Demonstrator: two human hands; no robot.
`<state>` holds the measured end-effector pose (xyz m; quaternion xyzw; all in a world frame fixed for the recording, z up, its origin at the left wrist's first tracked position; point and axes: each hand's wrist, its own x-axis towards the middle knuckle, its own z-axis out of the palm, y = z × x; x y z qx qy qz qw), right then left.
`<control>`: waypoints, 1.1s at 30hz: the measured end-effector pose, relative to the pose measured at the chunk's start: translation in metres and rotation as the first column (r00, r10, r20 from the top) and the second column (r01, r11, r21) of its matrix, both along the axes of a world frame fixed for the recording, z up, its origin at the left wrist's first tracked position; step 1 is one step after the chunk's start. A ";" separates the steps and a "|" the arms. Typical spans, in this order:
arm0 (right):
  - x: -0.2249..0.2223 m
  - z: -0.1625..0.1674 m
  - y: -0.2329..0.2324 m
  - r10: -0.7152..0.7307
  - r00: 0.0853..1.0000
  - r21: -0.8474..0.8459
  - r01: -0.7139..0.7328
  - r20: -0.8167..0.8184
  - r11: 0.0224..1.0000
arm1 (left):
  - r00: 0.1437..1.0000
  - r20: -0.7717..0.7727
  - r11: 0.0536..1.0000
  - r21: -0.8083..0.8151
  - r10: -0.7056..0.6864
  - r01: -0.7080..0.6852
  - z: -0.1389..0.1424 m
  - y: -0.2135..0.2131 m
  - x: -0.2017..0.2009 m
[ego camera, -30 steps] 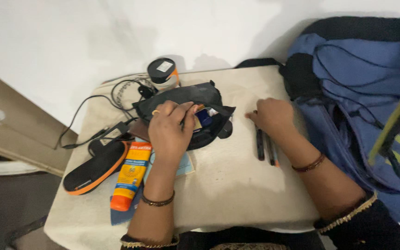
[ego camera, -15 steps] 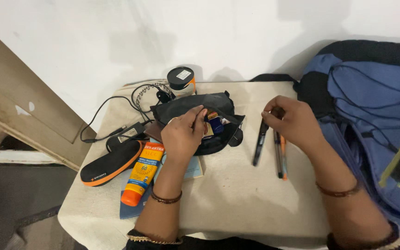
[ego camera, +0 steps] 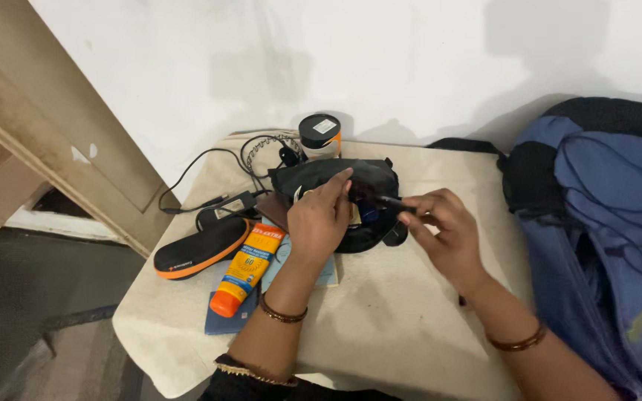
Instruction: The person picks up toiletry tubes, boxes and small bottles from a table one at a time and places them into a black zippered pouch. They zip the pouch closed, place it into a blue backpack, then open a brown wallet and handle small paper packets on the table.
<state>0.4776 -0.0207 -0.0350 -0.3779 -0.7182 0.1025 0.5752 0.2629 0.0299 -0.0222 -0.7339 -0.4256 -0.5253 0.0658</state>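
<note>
A dark pen (ego camera: 380, 199) is pinched in the fingertips of the right hand (ego camera: 440, 230), its tip at the mouth of the black pouch (ego camera: 336, 182), which the left hand (ego camera: 319, 219) grips at the edge. Left of that hand lie an orange tube (ego camera: 247, 269) and a black-and-orange insole (ego camera: 198, 249) on the table (ego camera: 380, 319); a blue backpack (ego camera: 603, 223) sits right of the right hand.

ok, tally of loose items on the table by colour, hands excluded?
Black: 4 - fabric pouch, slim pen, charger with cable, orange-edged insole
Orange: 1 - squeeze tube
Blue: 1 - flat booklet
White: 1 - black-lidded round jar
Total: 7
</note>
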 end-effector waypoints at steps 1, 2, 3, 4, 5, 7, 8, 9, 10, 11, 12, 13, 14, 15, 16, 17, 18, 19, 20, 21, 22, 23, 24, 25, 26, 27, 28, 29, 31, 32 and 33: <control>-0.005 -0.003 -0.002 -0.068 0.995 -0.012 0.069 0.079 0.998 | 1.000 -0.008 1.000 -0.010 0.006 -0.006 0.000 0.000 0.000; -0.010 -0.006 -0.003 -0.137 0.978 -0.018 0.141 0.159 0.990 | 1.000 -0.016 1.000 -0.019 0.009 -0.009 0.000 0.000 0.000; -0.014 -0.009 -0.003 -0.205 0.949 -0.014 0.215 0.237 0.977 | 1.000 -0.024 1.000 -0.025 0.010 -0.010 0.000 -0.001 0.001; -0.018 -0.012 -0.004 -0.197 0.937 -0.026 0.214 0.290 0.977 | 1.000 -0.025 1.000 -0.014 0.007 -0.008 0.001 -0.001 0.001; -0.021 -0.015 -0.003 -0.189 0.921 -0.039 0.214 0.341 0.976 | 1.000 -0.027 1.000 -0.004 0.004 -0.004 0.001 -0.001 0.001; -0.024 -0.020 -0.002 -0.193 0.891 -0.011 0.216 0.412 0.976 | 1.000 -0.030 1.000 -0.009 -0.006 0.006 0.002 -0.002 0.002; -0.024 -0.022 -0.001 -0.208 0.878 0.031 0.215 0.432 0.976 | 0.999 -0.031 1.000 -0.022 -0.013 0.012 0.002 -0.003 0.002; -0.024 -0.023 0.000 -0.224 0.864 0.074 0.214 0.451 0.974 | 0.999 -0.032 0.999 -0.034 -0.019 0.018 0.003 -0.003 0.002; -0.024 -0.024 0.002 -0.224 0.854 0.051 0.227 0.470 0.973 | 0.999 -0.034 0.999 -0.049 -0.014 0.012 0.003 -0.004 0.003; -0.022 -0.025 0.003 -0.223 0.843 0.027 0.241 0.489 0.970 | 0.999 -0.036 0.998 -0.065 -0.010 0.007 0.003 -0.005 0.003; -0.021 -0.026 0.005 -0.221 0.833 0.001 0.256 0.507 0.967 | 0.999 -0.039 0.997 -0.082 -0.006 0.003 0.004 -0.006 0.004; -0.019 -0.027 0.006 -0.234 0.821 0.024 0.260 0.522 0.965 | 0.999 -0.042 0.998 -0.060 -0.008 0.005 0.004 -0.007 0.004; -0.018 -0.029 0.008 -0.246 0.808 0.047 0.263 0.535 0.964 | 0.999 -0.047 0.999 -0.037 -0.009 0.008 0.004 -0.008 0.005; -0.017 -0.030 0.009 -0.258 0.796 0.068 0.265 0.548 0.962 | 0.999 -0.051 1.000 -0.015 -0.011 0.010 0.004 -0.009 0.005; -0.016 -0.032 0.011 -0.267 0.790 0.065 0.279 0.552 0.958 | 0.998 -0.053 1.000 -0.017 -0.025 0.024 0.005 -0.010 0.006; -0.016 -0.034 0.012 -0.276 0.785 0.061 0.292 0.555 0.954 | 0.998 -0.054 0.999 -0.020 -0.039 0.038 0.005 -0.011 0.006; -0.016 -0.035 0.014 -0.284 0.779 0.058 0.305 0.560 0.951 | 0.997 -0.054 0.998 -0.023 -0.052 0.051 0.005 -0.012 0.007; -0.016 -0.036 0.015 -0.307 0.766 0.117 0.293 0.564 0.949 | 0.997 -0.060 0.998 -0.044 -0.048 0.046 0.005 -0.013 0.007; -0.016 -0.037 0.017 -0.330 0.754 0.178 0.279 0.568 0.944 | 0.997 -0.065 0.997 -0.064 -0.043 0.039 0.005 -0.014 0.008; -0.016 -0.038 0.018 -0.353 0.742 0.237 0.263 0.570 0.935 | 0.997 -0.070 0.996 -0.083 -0.038 0.032 0.005 -0.014 0.008; -0.016 -0.039 0.019 -0.364 0.732 0.254 0.264 0.576 0.931 | 0.997 -0.071 0.996 -0.079 -0.035 0.030 0.006 -0.015 0.009; -0.016 -0.040 0.020 -0.376 0.722 0.270 0.265 0.581 0.926 | 0.997 -0.072 0.997 -0.075 -0.033 0.027 0.006 -0.015 0.009; -0.016 -0.040 0.020 -0.388 0.711 0.287 0.265 0.586 0.920 | 0.997 -0.073 0.997 -0.070 -0.030 0.025 0.006 -0.015 0.009; -0.016 -0.041 0.020 -0.392 0.699 0.281 0.275 0.599 0.920 | 0.997 -0.073 0.996 -0.079 -0.038 0.033 0.006 -0.016 0.010; -0.016 -0.041 0.021 -0.395 0.686 0.275 0.284 0.611 0.918 | 0.996 -0.074 0.995 -0.086 -0.047 0.040 0.006 -0.016 0.010; -0.016 -0.042 0.021 -0.399 0.673 0.270 0.293 0.623 0.917 | 0.996 -0.074 0.995 -0.093 -0.054 0.047 0.006 -0.016 0.010; -0.016 -0.042 0.020 -0.396 0.673 0.261 0.297 0.625 0.918 | 0.996 -0.077 0.995 -0.087 -0.050 0.043 0.005 -0.016 0.010; -0.016 -0.043 0.020 -0.393 0.673 0.252 0.302 0.627 0.919 | 0.996 -0.081 0.996 -0.081 -0.046 0.039 0.005 -0.016 0.010; -0.017 -0.043 0.020 -0.392 0.666 0.240 0.312 0.635 0.919 | 0.995 -0.089 0.996 -0.083 -0.043 0.035 0.005 -0.015 0.011; -0.018 -0.043 0.020 -0.394 0.658 0.239 0.317 0.642 0.918 | 0.995 -0.094 0.995 -0.090 -0.044 0.036 0.004 -0.015 0.011; -0.019 -0.042 0.019 -0.397 0.650 0.237 0.322 0.648 0.916 | 0.994 -0.097 0.995 -0.097 -0.045 0.036 0.004 -0.014 0.011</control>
